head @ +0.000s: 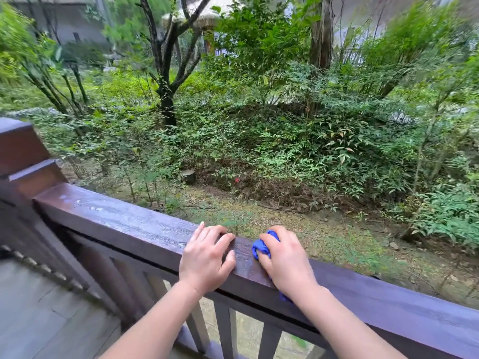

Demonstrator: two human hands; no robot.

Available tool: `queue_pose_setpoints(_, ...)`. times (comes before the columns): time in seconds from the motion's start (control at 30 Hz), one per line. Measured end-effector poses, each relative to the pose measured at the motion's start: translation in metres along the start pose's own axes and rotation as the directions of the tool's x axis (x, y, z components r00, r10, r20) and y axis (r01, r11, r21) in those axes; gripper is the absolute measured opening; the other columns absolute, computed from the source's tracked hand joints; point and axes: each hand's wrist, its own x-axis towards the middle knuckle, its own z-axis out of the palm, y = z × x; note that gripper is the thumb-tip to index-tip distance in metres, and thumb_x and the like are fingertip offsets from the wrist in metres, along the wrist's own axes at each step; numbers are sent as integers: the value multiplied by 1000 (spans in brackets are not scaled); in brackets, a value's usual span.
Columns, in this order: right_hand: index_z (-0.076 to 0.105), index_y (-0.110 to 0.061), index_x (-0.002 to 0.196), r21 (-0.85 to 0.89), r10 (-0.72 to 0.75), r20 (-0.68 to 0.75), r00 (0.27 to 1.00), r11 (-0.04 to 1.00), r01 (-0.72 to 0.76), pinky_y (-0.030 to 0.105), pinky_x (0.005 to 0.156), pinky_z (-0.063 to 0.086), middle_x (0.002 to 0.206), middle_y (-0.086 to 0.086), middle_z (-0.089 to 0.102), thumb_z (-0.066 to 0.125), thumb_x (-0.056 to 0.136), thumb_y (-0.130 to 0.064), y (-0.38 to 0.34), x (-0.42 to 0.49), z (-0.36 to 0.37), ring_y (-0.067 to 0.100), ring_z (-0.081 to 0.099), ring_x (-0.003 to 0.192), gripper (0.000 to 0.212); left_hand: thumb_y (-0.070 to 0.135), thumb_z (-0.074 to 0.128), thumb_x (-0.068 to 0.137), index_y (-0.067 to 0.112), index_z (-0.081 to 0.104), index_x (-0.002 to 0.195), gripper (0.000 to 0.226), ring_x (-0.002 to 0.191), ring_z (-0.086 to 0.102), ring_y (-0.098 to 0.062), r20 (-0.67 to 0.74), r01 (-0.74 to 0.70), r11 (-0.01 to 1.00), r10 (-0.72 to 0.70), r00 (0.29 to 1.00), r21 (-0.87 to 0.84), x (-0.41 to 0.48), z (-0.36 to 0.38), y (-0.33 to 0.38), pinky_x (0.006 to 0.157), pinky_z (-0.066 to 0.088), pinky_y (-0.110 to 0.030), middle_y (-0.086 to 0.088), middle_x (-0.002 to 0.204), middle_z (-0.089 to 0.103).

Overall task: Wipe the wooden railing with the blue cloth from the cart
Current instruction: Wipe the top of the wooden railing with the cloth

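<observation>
A dark brown wooden railing [124,224] runs from the post at the left down to the lower right, and its top looks damp. My right hand [286,260] presses a bunched blue cloth [261,248] onto the top of the rail; only the cloth's left edge and a scrap under my wrist show. Just left of it, my left hand [207,257] rests flat on the rail with its fingers spread and curled over the far edge, holding nothing. The cart is out of view.
A thick wooden post [23,161] ends the railing at the left. Vertical balusters [223,330] stand below the rail. Grey deck boards [39,314] lie at lower left. Beyond the rail are gravel ground, dense shrubs and a dark tree trunk [166,99].
</observation>
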Motion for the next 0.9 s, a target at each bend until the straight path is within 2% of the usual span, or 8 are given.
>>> queue_pose_setpoints(0.1, 59, -20, 115, 35, -197, 69, 978, 980, 195, 37, 96, 44, 128, 8, 51, 58, 82, -35, -14, -11, 13, 31, 50, 110, 36, 36, 49, 86, 22, 67, 112, 35, 109, 58, -21, 3, -11, 997, 11, 1000, -72, 0, -1, -4, 116, 33, -49, 0, 114, 63)
queue_pose_setpoints(0.17, 58, -22, 120, 35, -174, 83, 981, 985, 172, 36, 97, 42, 130, 6, 51, 58, 83, -37, -6, -1, 9, 28, 48, 113, 40, 34, 51, 84, 22, 65, 114, 35, 110, 56, -21, -14, -21, 991, 20, 1000, -129, -1, -6, -10, 116, 34, -45, -1, 116, 62)
queue_pose_setpoints(0.3, 58, -19, 123, 20, 9, 2, 1000, 1000, -9, 32, 97, 37, 127, 4, 50, 61, 87, -35, -11, 17, 11, 27, 45, 112, 40, 31, 51, 86, 17, 67, 113, 35, 109, 57, -27, -48, 13, 1000, -15, 999, -26, -9, -26, -54, 103, 46, -45, -8, 116, 64)
queue_pose_setpoints(0.43, 62, -21, 114, 26, -144, 26, 989, 989, 143, 35, 93, 47, 125, 6, 56, 70, 77, -32, -41, 5, 32, 30, 54, 108, 39, 33, 43, 91, 14, 69, 113, 39, 110, 58, -32, -49, 84, 995, -81, 995, 56, -5, -39, -117, 99, 49, -49, -10, 117, 64)
queue_pose_setpoints(0.5, 62, -21, 117, 5, -80, 24, 996, 997, 80, 34, 95, 45, 127, 4, 55, 70, 79, -34, -38, 11, 33, 28, 53, 111, 41, 34, 42, 91, 15, 68, 114, 39, 112, 56, -31, -31, 52, 997, -51, 998, 61, -1, -37, -138, 102, 48, -49, -10, 119, 64)
queue_pose_setpoints(0.6, 65, -17, 117, 12, 167, -56, 984, 986, -167, 35, 96, 43, 126, 5, 57, 72, 80, -32, -42, 22, 34, 29, 53, 110, 40, 35, 46, 88, 19, 65, 114, 36, 110, 55, -26, -24, -30, 998, 31, 999, 53, 0, -27, -152, 103, 40, -42, -4, 116, 62)
queue_pose_setpoints(0.8, 65, -21, 113, -49, 3, -8, 1000, 999, -4, 33, 88, 46, 123, 3, 59, 79, 73, -28, -91, 16, 61, 26, 56, 106, 43, 40, 53, 84, 22, 63, 109, 32, 103, 56, -27, -27, -33, 999, 33, 999, 16, 3, -17, -162, 114, 34, -47, -2, 109, 61)
queue_pose_setpoints(0.9, 67, -17, 113, -35, 202, -79, 976, 978, -205, 36, 89, 45, 122, 5, 60, 78, 75, -26, -90, 33, 60, 30, 55, 104, 40, 40, 53, 84, 22, 63, 107, 31, 102, 55, -27, -1, -43, 999, 43, 999, 9, 2, -20, -162, 114, 34, -48, -3, 108, 61)
